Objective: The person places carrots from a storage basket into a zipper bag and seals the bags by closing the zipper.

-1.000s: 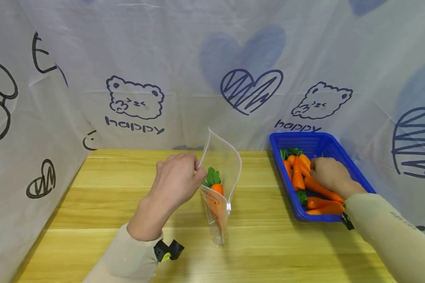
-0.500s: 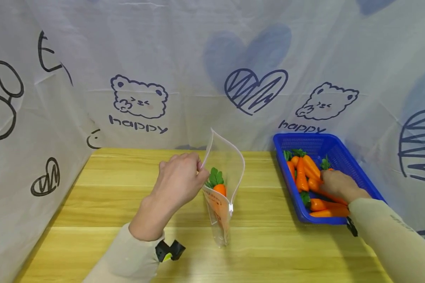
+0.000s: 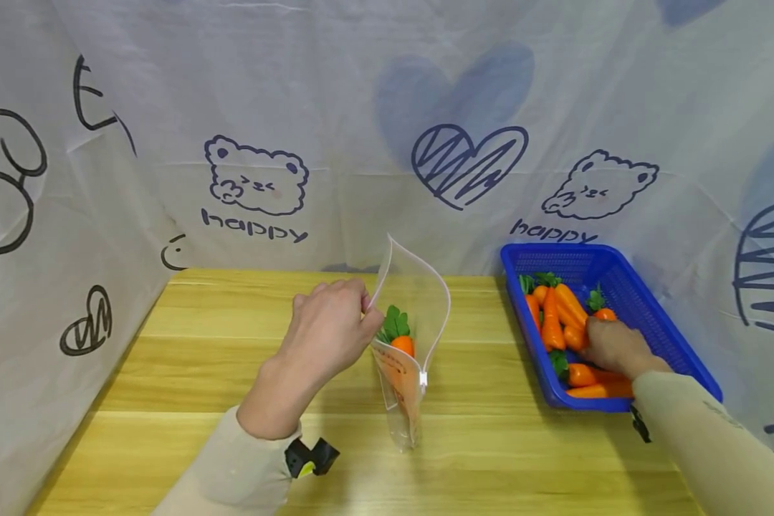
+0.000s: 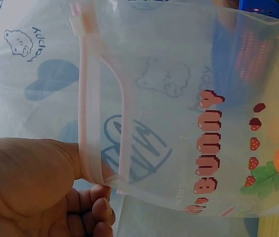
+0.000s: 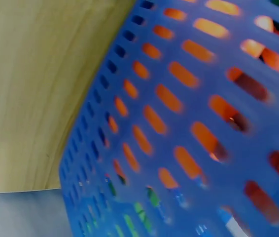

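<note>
Head view: at centre, the left hand (image 3: pixel 332 319) pinches a clear bag (image 3: pixel 396 380) with a carrot (image 3: pixel 403 347) inside; at right, the right hand (image 3: pixel 622 347) is among carrots (image 3: pixel 552 326) in a basket (image 3: pixel 574 265), grip hidden. Left wrist view: bag's mouth pinched, lower left. Right wrist view: basket, right.

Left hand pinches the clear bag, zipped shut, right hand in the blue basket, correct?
Not quite: the clear bag gapes open at the top, as the head view shows. The left hand does pinch it, and the right hand is in the blue basket.
</note>
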### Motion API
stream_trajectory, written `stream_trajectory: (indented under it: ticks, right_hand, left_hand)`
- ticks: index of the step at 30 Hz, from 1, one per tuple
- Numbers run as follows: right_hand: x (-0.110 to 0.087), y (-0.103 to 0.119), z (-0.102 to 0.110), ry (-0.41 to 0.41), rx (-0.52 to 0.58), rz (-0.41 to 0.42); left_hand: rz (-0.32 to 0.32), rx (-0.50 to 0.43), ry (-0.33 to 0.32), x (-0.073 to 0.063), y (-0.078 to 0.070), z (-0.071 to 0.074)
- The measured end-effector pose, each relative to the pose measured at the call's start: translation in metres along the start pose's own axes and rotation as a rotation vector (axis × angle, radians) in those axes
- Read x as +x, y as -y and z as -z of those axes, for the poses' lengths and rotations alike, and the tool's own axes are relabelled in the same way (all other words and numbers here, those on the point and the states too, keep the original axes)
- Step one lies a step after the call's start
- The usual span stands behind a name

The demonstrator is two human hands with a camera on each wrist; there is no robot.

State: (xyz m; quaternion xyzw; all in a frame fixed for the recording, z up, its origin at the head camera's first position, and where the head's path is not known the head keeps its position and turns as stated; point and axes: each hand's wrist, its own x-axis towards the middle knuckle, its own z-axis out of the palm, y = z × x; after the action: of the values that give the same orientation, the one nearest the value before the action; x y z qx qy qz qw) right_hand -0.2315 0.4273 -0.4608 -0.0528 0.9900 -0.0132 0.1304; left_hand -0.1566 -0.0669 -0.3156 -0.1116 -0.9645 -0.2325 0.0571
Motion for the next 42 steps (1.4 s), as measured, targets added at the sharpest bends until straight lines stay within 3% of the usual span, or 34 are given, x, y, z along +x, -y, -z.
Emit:
stream_trajectory:
  ticks: [13, 27, 37, 42]
  right_hand:
    - [-0.003, 0.000, -0.006, -0.044, -0.057, -0.035]
    - [-0.016, -0.004, 0.021, -0.148, -0.122, -0.049]
    - [-0.025, 0.010, 0.049, -0.236, -0.138, 0.046]
    - [-0.028, 0.022, 0.061, -0.233, -0.114, 0.121]
  left_hand:
    - [-0.002, -0.005, 0.008, 0.000, -0.002, 0.000]
    - [-0.010, -0.005, 0.009, 0.001, 0.000, 0.001]
    - [-0.015, -0.012, 0.009, 0.002, 0.000, 0.001]
    - [-0.018, -0.018, 0.005, 0.002, -0.001, 0.001]
